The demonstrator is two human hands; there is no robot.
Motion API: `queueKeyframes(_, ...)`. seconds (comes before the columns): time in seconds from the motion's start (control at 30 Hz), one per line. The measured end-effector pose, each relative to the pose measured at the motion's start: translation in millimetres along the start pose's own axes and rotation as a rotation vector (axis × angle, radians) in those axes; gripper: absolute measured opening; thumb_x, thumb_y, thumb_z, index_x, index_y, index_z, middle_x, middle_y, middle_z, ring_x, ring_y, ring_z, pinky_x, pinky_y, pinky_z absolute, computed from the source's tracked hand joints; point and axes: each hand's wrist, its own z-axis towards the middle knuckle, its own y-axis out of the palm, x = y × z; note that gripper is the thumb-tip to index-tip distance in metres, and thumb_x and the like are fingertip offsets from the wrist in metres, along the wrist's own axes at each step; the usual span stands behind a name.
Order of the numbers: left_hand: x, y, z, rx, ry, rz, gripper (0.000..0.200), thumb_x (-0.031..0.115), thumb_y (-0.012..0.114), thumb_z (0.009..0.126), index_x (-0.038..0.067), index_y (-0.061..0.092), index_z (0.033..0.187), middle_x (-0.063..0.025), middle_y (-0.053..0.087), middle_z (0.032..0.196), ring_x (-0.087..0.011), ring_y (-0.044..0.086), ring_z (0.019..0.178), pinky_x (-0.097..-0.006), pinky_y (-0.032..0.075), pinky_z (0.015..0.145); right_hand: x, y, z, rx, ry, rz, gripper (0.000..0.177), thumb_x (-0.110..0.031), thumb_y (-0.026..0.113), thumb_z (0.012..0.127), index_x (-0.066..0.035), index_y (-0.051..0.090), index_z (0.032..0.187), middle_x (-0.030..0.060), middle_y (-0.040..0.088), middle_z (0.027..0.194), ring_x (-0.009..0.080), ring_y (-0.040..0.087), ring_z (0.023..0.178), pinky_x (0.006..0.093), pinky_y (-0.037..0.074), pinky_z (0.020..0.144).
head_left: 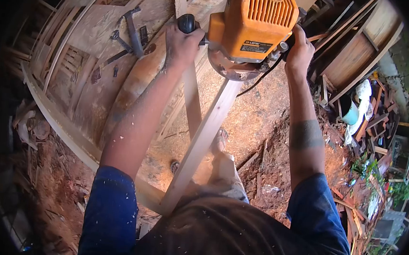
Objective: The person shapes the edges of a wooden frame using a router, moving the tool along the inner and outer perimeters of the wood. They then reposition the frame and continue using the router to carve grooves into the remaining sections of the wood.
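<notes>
An orange power router [256, 27] stands at the top centre, its round base over the far end of a pale wooden bar [204, 132]. My left hand [182, 45] is wrapped round the router's black left handle. On the other side, my right hand [301, 51] grips the right handle, which is mostly hidden behind the fingers. The bar slants down toward my body, its near end close to my shirt. A black cord hangs from the router's right side. The cutter under the base cannot be seen.
A hammer [134, 33] and other tools lie on the wooden workbench [89, 48] at the left. A curved pale strip [60, 120] crosses the left side. Sawdust covers the ground around my feet. Wood scraps, a wooden frame [356, 53] and a teal container [350, 114] are at the right.
</notes>
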Motion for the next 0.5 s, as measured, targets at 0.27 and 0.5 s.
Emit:
queueKeyframes(0.27,-19.9,29.1,43.0,-0.016,0.044,-0.061,0.011,0.012,0.061,0.081,0.003,0.061,0.076,-0.0034,0.058,0.061,-0.0124,0.055,0.049,-0.0284,0.042,0.046,28.4,7.6,41.9,0.032,-0.160,-0.112,0.028,-0.018,0.051,0.094,-0.012,0.066,0.117,0.0242,0.069,0.096,0.0355,0.067,0.087,0.0366,0.049,0.080)
queueKeyframes(0.5,-48.9,81.7,121.5,0.049,0.151,-0.038,0.013,0.013,0.062,0.079,0.002,0.061,0.072,-0.0056,0.059,0.062,-0.0151,0.057,0.052,-0.0316,0.046,0.049,69.5,17.6,111.8,0.012,-0.114,-0.114,0.033,-0.017,0.045,0.100,-0.006,0.066,0.122,0.0194,0.071,0.103,0.0180,0.068,0.090,0.0314,0.051,0.080)
